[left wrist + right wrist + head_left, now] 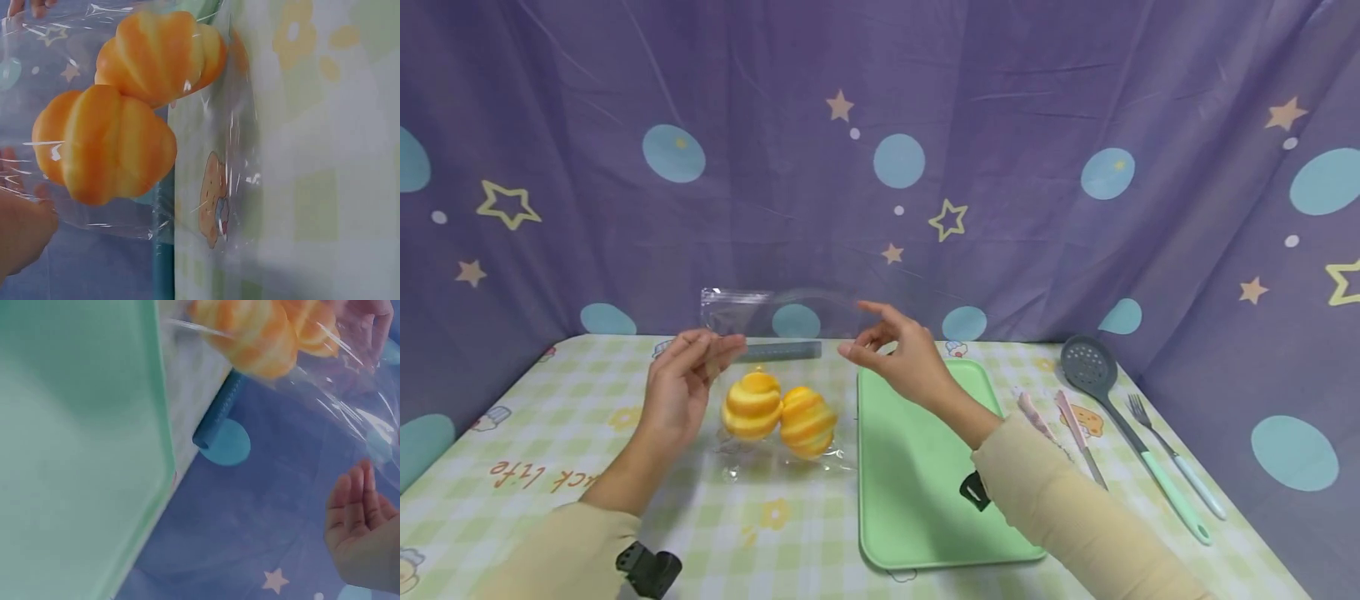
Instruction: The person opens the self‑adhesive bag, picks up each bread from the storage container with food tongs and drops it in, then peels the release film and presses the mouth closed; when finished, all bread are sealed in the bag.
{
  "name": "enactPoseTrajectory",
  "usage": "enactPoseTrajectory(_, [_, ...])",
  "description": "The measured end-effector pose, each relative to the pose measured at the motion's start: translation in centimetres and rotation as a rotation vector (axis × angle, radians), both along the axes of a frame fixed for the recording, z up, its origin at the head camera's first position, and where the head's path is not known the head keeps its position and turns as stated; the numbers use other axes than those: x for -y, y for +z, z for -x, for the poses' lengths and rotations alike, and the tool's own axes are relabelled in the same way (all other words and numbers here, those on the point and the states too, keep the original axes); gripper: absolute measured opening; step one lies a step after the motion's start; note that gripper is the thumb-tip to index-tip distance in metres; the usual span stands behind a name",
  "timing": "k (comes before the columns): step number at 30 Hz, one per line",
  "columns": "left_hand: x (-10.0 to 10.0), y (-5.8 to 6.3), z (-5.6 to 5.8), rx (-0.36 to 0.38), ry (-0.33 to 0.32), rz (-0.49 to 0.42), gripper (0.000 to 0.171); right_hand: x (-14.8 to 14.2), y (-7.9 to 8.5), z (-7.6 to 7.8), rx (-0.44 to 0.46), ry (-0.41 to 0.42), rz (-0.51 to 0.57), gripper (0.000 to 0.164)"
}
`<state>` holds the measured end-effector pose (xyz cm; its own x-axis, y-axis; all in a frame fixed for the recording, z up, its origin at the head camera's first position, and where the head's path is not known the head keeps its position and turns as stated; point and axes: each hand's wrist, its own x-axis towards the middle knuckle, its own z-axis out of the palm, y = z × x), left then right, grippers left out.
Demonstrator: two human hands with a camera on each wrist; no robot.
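Note:
A clear zip bag (735,297) is upright over the table, with two yellow-orange spiral bread rolls (752,407) in its lower part. My left hand (679,385) pinches the bag's left edge below the zip strip, thumb against fingers. At the upper right side of the bag is my right hand (904,354), its index finger stretched out and thumb apart from it. In the right wrist view that hand (362,534) has fairly straight fingers, with the tips right at the bag's edge. The rolls (103,145) lie against each other in the left wrist view.
A green tray (917,467) lies right of the bag, partly under my right forearm. Behind the rolls is a blue-grey tube (786,350). Along the right side lie a slotted spatula (1090,367), a fork (1176,454) and a pink-and-grey utensil (1078,433). A purple curtain (1000,167) rises behind.

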<state>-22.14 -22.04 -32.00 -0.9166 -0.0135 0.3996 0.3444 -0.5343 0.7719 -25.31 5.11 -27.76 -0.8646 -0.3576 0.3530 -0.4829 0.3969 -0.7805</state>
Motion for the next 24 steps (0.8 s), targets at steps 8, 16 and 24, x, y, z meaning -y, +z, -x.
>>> enactPoseTrajectory(8, [-0.4, -0.3, -0.2, -0.02, 0.064, 0.023, 0.016, 0.8, -2.4, 0.2, 0.004, -0.027, 0.135, 0.028])
enactPoseTrajectory(16, [-0.4, -0.4, -0.5, 0.016, 0.208, 0.079, 0.011, 1.3, -2.8, -0.1, 0.082, 0.043, 0.31, 0.024])
enactPoseTrajectory(24, [0.0, -0.3, -0.4, 0.036, 0.286, 0.11, 0.015, 1.2, -2.6, -0.2, 0.158, 0.1, 0.421, 0.026])
